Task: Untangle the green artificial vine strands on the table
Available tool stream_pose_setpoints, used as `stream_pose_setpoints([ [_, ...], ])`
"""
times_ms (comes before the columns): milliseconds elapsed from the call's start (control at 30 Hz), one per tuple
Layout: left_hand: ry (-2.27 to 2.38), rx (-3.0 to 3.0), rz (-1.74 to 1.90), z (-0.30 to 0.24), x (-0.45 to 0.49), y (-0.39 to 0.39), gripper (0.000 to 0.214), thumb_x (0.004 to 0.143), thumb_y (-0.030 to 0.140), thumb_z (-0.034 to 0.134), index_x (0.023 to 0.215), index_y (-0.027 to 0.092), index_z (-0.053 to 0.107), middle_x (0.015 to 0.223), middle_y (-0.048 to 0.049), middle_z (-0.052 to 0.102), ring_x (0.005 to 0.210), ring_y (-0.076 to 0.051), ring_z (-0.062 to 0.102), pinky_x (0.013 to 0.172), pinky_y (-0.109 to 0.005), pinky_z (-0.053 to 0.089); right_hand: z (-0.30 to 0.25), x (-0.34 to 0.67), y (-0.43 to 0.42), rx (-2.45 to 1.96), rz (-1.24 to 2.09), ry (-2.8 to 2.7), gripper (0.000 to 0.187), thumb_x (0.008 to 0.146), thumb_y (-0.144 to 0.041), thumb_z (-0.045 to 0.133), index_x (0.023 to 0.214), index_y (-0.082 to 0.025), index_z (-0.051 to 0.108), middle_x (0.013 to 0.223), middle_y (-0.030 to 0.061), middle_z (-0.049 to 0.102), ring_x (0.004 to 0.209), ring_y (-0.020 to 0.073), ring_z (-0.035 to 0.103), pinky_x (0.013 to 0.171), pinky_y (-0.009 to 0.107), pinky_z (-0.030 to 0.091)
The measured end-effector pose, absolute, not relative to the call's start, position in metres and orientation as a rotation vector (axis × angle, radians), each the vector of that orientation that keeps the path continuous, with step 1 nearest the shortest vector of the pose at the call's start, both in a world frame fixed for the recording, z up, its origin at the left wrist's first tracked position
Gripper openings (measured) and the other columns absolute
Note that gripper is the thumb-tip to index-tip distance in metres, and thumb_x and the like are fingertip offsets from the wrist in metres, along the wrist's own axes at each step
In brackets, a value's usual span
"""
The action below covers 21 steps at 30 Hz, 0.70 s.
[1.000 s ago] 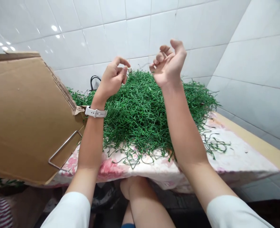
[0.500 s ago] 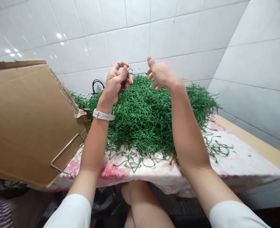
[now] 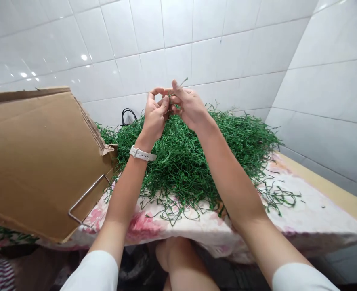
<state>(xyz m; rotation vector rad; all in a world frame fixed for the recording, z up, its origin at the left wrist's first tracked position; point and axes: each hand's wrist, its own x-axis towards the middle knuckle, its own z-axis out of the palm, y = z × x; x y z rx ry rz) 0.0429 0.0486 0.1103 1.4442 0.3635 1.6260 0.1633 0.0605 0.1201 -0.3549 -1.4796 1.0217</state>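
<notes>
Above a big tangled heap of thin green stems (image 3: 184, 161) with small bud-like tips, my two hands meet. Between thumb and curled fingers, my left hand (image 3: 156, 113) pinches green stems, partly hidden by the fingers. My right hand (image 3: 190, 105) comes in from the right, fingertips against those of the left. A single green stem (image 3: 183, 83) passes by its raised thumb, tip pointing up and right; the right fingers close around its lower part, though the exact grip is partly covered.
A large cardboard box (image 3: 39, 161) stands on the left, a bent metal wire frame (image 3: 86, 200) at its side. Loose stems (image 3: 280, 196) lie on the floral tablecloth (image 3: 305, 218) at the right. A black loop handle (image 3: 128, 115) shows behind the heap, before the tiled wall (image 3: 208, 56).
My right hand has moved left, from open and apart to meeting my left hand at the stems. The view has shifted slightly, and one stem tip now points upward.
</notes>
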Motion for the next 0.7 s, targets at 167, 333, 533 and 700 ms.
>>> stream_pose_setpoints([
  [167, 0.481, 1.743, 1.769, 0.101, 0.044, 0.068, 0.014, 0.104, 0.03, 0.059, 0.109, 0.025, 0.046, 0.076, 0.003, 0.064, 0.059, -0.008, 0.059, 0.06, -0.023, 0.045, 0.122, 0.154, 0.061, -0.369, 1.002, -1.304, 0.07, 0.085, -0.087, 0.052, 0.1, -0.022, 0.072, 0.083, 0.0048, 0.065, 0.074, 0.0152, 0.061, 0.057, 0.03, 0.044],
  [333, 0.652, 1.955, 1.845, 0.102, 0.043, 0.07, 0.023, 0.105, 0.033, 0.055, 0.085, 0.022, 0.059, 0.061, 0.0037, 0.054, 0.051, -0.008, 0.045, 0.05, -0.024, 0.035, 0.128, 0.166, 0.057, -0.464, 0.832, -1.298, 0.067, 0.087, -0.088, 0.045, 0.109, -0.03, 0.072, 0.092, 0.0057, 0.069, 0.089, 0.0186, 0.067, 0.07, 0.03, 0.051],
  [533, 0.577, 2.276, 1.362, 0.109, 0.045, 0.042, 0.059, 0.089, 0.068, 0.068, 0.059, 0.02, 0.049, 0.055, 0.0059, 0.03, 0.051, -0.007, 0.023, 0.049, -0.028, 0.016, 0.134, 0.179, 0.058, -0.398, 0.909, -1.172, 0.067, 0.086, -0.089, 0.042, 0.107, -0.031, 0.07, 0.091, 0.0057, 0.064, 0.09, 0.0203, 0.064, 0.073, 0.031, 0.054],
  [700, 0.536, 2.328, 1.339, 0.112, 0.042, 0.04, 0.056, 0.093, 0.054, 0.068, 0.057, 0.02, 0.043, 0.056, 0.0049, 0.032, 0.054, -0.008, 0.028, 0.052, -0.028, 0.021, 0.137, 0.184, 0.062, -0.316, 1.039, -1.084, 0.057, 0.094, -0.08, 0.041, 0.086, -0.028, 0.065, 0.071, 0.0009, 0.045, 0.066, 0.0164, 0.051, 0.068, 0.03, 0.052],
])
